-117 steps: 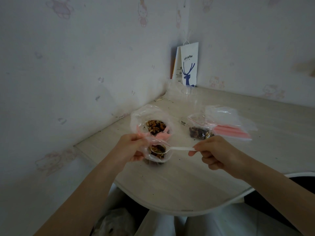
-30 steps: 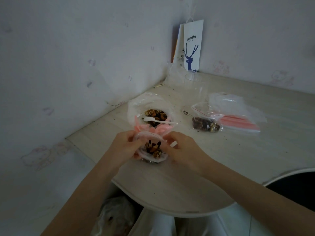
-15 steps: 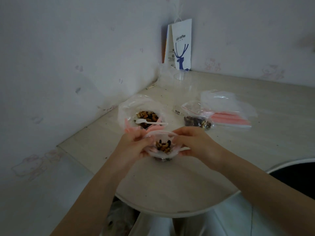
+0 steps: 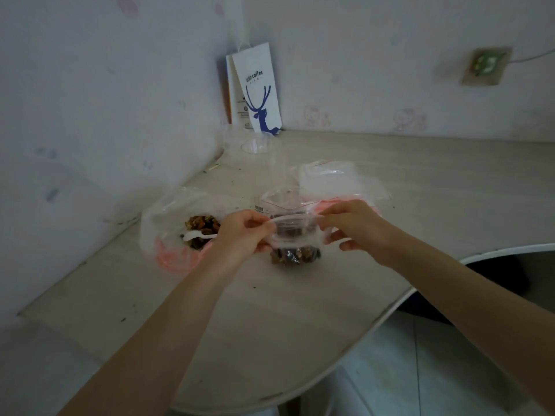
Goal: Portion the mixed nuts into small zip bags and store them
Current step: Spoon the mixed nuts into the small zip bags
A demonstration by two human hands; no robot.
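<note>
Plastic drawn taut between two pinches: thumb and forefinger of the left hand (image 4: pixel 240 235) grip one top corner of a small zip bag (image 4: pixel 295 235), and the right hand (image 4: pixel 354 223) pinches the opposite corner, its lower fingers loosely spread and holding nothing else. The bag stands between the hands with its base on the pale table (image 4: pixel 270 319), a portion of mixed nuts (image 4: pixel 295 255) settled at the bottom and its mouth pulled into a flat line. Whether the zip strip is already pressed shut cannot be told from this angle. The step in hand appears to be sealing a filled portion; the next move likely calls for running pinched fingers along the strip from corner to corner, easing air out, then setting the bag aside. Just left of the hands, the large supply bag (image 4: pixel 168 223) lies open with a white plastic spoon (image 4: pixel 198 235) resting on the remaining nuts. Just behind the held bag lies a second small bag (image 4: pixel 276 199), its contents mostly hidden, beside a stack of empty zip bags (image 4: pixel 336 181). A clear cup (image 4: pixel 255 145) and a paper coffee bag (image 4: pixel 258 91) stand in the far corner.
</note>
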